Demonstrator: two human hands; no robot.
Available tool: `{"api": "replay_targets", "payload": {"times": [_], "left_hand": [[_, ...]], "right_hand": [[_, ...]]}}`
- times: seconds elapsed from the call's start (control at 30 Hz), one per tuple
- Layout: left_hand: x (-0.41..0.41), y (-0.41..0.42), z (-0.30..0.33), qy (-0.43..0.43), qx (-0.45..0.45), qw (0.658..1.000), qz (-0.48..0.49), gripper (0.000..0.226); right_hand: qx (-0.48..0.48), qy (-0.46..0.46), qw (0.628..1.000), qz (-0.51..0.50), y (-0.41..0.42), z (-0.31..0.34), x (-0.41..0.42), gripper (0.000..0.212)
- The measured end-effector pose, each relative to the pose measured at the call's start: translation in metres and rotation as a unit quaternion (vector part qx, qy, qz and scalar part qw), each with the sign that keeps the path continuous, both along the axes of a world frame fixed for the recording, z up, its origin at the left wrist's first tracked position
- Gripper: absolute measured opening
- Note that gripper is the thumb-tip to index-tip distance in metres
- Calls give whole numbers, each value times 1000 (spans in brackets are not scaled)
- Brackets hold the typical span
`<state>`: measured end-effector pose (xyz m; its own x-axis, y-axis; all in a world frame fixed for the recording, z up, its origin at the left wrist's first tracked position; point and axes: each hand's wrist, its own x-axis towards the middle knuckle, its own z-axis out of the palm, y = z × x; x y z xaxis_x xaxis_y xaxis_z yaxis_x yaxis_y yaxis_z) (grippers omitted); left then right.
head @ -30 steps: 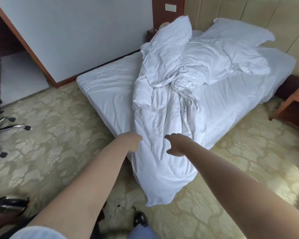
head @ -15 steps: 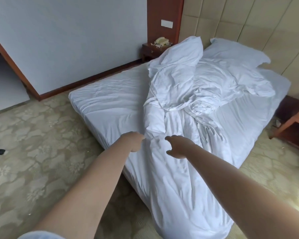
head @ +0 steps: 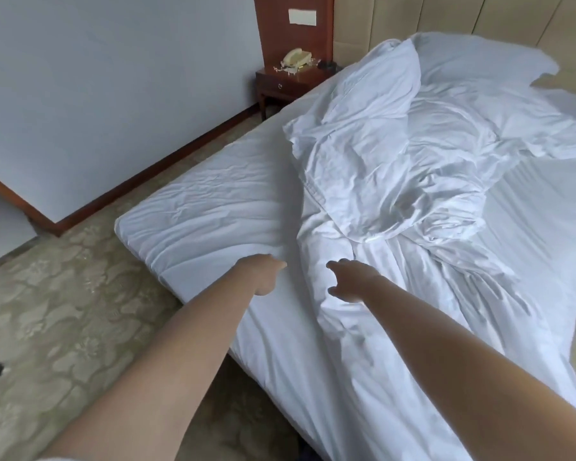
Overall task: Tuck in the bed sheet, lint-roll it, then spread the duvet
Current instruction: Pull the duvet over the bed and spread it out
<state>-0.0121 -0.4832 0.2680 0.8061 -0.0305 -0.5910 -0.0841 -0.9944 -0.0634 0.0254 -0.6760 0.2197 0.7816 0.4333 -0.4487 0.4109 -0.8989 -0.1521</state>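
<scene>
Patterned carpet (head: 64,327) surrounded the bed, whose sheet (head: 213,221) lay wrinkled across the mattress. Heaped along the middle of that sheet, the duvet (head: 396,181) trailed down over the near edge, probably pushed aside so the sheet could be reached for tucking. Both arms stretched out over the near part of the sheet: the left hand (head: 263,274) had its fingers curled under, gripping nothing visible; the right hand (head: 350,281) hovered with fingers loosely spread above the duvet's trailing fold. No container showed anywhere.
</scene>
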Motion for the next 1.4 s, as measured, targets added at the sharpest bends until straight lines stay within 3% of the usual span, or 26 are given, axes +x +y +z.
{"api": "replay_targets", "payload": {"times": [0.27,0.5,0.7,0.9,1.07,1.27,1.4], "left_hand": [[128,56,-32,7,22,995,-93,58],[237,78,-67,1,23,977,-211,60],[301,100,-100,12,-17,958,-286,58],[343,121,-137,-14,-37,934,-354,59],[356,117,-158,-28,-66,917,-392,68],[354,108,-161,-72,-82,903,-416,78],[334,99,-139,-144,-73,877,-453,77]], "right_hand": [[23,39,997,-67,63,-43,96,55],[22,66,980,-184,93,-76,161,67],[9,66,938,-340,134,-111,197,80],[-85,36,895,-436,168,-139,224,106],[-132,10,884,-448,168,-155,230,77],[-73,-15,879,-472,171,-142,217,66],[-12,20,849,-528,183,-107,190,39]]}}
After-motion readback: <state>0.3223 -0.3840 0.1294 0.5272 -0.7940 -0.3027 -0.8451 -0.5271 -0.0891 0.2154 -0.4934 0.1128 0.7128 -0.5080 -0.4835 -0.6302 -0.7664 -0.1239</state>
